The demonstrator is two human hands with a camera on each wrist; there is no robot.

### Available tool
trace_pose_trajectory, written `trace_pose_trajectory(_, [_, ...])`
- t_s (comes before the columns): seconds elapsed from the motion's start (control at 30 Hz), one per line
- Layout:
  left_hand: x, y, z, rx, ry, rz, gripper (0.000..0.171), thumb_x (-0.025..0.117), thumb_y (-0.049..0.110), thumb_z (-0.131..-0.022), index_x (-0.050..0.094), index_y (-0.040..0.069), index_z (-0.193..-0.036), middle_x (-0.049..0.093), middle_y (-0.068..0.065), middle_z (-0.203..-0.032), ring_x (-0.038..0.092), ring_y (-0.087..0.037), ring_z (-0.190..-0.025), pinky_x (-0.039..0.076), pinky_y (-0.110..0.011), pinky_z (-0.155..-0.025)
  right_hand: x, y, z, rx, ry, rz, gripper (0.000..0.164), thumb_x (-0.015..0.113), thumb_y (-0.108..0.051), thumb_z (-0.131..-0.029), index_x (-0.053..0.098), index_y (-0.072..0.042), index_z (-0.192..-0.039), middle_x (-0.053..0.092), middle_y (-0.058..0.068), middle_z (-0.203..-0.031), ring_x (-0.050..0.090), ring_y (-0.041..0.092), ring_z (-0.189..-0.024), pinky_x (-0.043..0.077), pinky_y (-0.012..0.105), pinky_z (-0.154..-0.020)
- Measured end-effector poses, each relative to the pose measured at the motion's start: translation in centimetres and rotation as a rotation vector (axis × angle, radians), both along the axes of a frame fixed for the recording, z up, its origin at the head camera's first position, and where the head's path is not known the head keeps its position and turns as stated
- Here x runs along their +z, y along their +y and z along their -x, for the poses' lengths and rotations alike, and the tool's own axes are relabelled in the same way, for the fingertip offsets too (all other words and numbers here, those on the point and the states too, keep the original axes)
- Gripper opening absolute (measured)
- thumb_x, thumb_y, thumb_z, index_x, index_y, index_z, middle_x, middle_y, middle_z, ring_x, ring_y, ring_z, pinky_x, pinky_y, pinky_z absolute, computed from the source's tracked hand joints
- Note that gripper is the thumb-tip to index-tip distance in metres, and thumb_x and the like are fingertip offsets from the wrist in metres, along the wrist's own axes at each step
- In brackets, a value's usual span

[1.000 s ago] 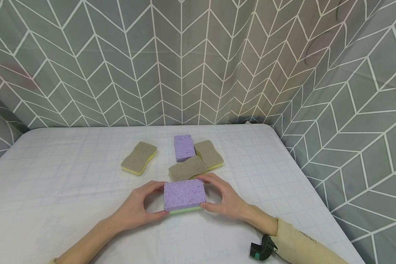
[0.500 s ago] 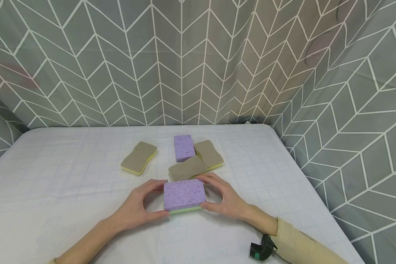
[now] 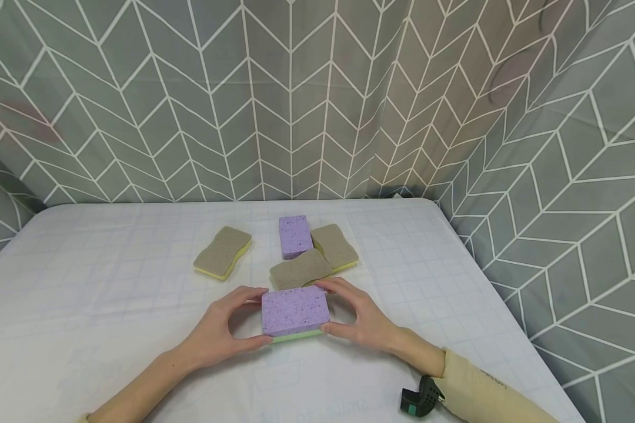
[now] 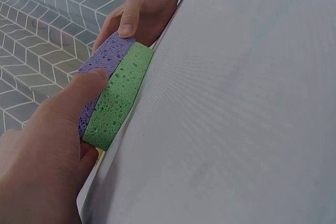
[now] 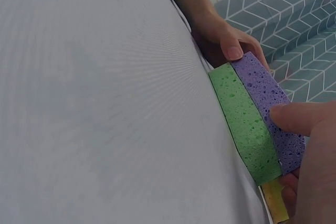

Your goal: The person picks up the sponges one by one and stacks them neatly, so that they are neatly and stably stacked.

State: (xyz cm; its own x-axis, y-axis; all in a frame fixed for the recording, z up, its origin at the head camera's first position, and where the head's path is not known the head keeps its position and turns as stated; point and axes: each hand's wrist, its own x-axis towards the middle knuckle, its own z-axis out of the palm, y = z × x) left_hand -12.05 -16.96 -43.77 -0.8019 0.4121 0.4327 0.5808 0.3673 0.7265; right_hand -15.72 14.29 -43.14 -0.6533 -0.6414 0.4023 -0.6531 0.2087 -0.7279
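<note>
In the head view a purple sponge lies squarely on top of a green sponge, near the middle of the table. My left hand pinches the left end of the stack, thumb on the near side and fingers on the far side. At the right end my right hand grips it the same way. Both wrist views show the layers edge-on: the green sponge against the white cloth, the purple sponge over it with the thumbs against its side.
Just behind the stack, a beige-topped yellow sponge overlaps another such sponge and touches a second purple sponge. Further left lies one more beige-and-yellow sponge. White cloth covers the table; patterned curtains hang behind it.
</note>
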Motion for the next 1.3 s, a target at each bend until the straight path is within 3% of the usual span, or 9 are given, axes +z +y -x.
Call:
trace_pose_trajectory(0.3, [-0.03,0.01,-0.01,-0.001,0.006,0.001,0.07,0.091,0.027,-0.073,0.057,0.018,-0.134,0.064,0.005,-0.122,0.067,-0.012,-0.109,0.055,-0.027,-0.099,-0.1,0.04,0.11,0.004,0.02,0.006,0.071,0.079,-0.017,-0.081,0.048,-0.003,-0.144,0.055,0.005,-0.139,0.053,0.019,-0.129,0.041,0.033,-0.115])
trace_pose_trajectory(0.43, [-0.09,0.02,0.02,-0.001,0.007,0.001,0.07,0.091,0.027,-0.073,0.058,0.018,-0.133,0.064,0.005,-0.121,0.067,-0.012,-0.108,0.056,-0.027,-0.098,-0.14,-0.02,0.19,-0.019,-0.002,0.015,0.06,0.073,-0.014,-0.088,0.05,-0.004,-0.142,0.056,0.006,-0.138,0.053,0.02,-0.129,0.042,0.032,-0.114])
trace_pose_trajectory(0.63, [-0.08,0.01,0.03,0.0,0.001,0.002,0.069,0.091,0.027,-0.073,0.058,0.018,-0.133,0.063,0.005,-0.122,0.067,-0.012,-0.108,0.056,-0.027,-0.098,-0.15,-0.06,0.19,-0.181,-0.035,0.032,0.034,0.056,-0.011,-0.101,0.057,-0.006,-0.135,0.061,0.01,-0.13,0.057,0.023,-0.123,0.046,0.036,-0.11])
trace_pose_trajectory(0.87, [-0.11,0.03,-0.02,0.002,0.001,0.006,0.07,0.091,0.028,-0.073,0.058,0.017,-0.133,0.063,0.005,-0.122,0.067,-0.012,-0.108,0.056,-0.028,-0.098,-0.1,0.09,0.42,-0.378,-0.042,0.039,0.026,0.052,-0.019,-0.105,0.063,-0.009,-0.125,0.066,0.005,-0.12,0.059,0.014,-0.11,0.05,0.032,-0.098])
trace_pose_trajectory(1.3, [-0.09,0.01,-0.06,0.0,-0.001,0.004,0.07,0.091,0.027,-0.073,0.057,0.017,-0.134,0.063,0.005,-0.121,0.067,-0.012,-0.108,0.057,-0.029,-0.097,0.07,0.1,0.85,-0.491,-0.078,-0.011,0.029,0.056,-0.024,-0.103,0.064,-0.009,-0.126,0.065,0.001,-0.121,0.06,0.017,-0.115,0.05,0.04,-0.102])
